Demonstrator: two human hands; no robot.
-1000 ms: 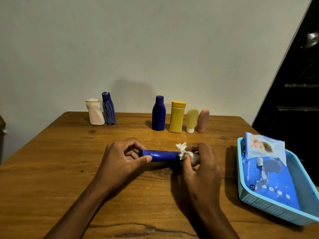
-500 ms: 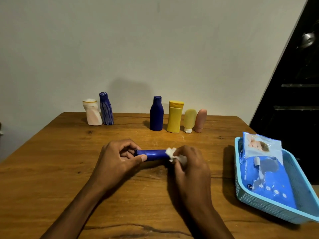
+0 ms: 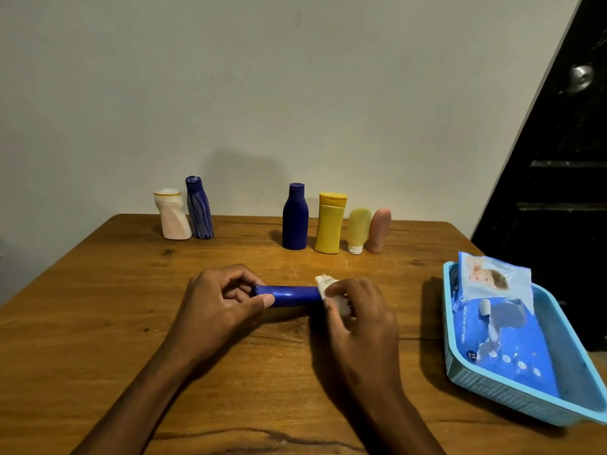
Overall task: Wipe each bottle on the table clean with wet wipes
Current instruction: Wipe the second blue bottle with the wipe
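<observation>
Lying on its side near the middle of the table [image 3: 98, 307] is a blue tube bottle [image 3: 289, 295]. The left hand [image 3: 220, 303] holds its left end, with the thumb and curled fingers [image 3: 235, 292] pinching round it. The right hand [image 3: 358, 318] holds a white wet wipe [image 3: 328, 287] bunched against the right end of the bottle, its fingers curled round the wipe.

Along the far edge of the table stand six more bottles. Toward the far left corner are a white bottle [image 3: 172, 215] and a striped blue bottle [image 3: 198, 208], touching each other. Near the middle of the far edge are a dark blue bottle [image 3: 295, 218], a yellow bottle [image 3: 330, 223], a small pale yellow bottle [image 3: 358, 229] standing on its white cap, and a pink bottle [image 3: 379, 229]. These four stand close in a row.

At the right edge of the table sits a light blue basket [image 3: 492, 394]. A blue pack of wet wipes [image 3: 496, 326] lies inside it, with its top end leaning on the far rim.
</observation>
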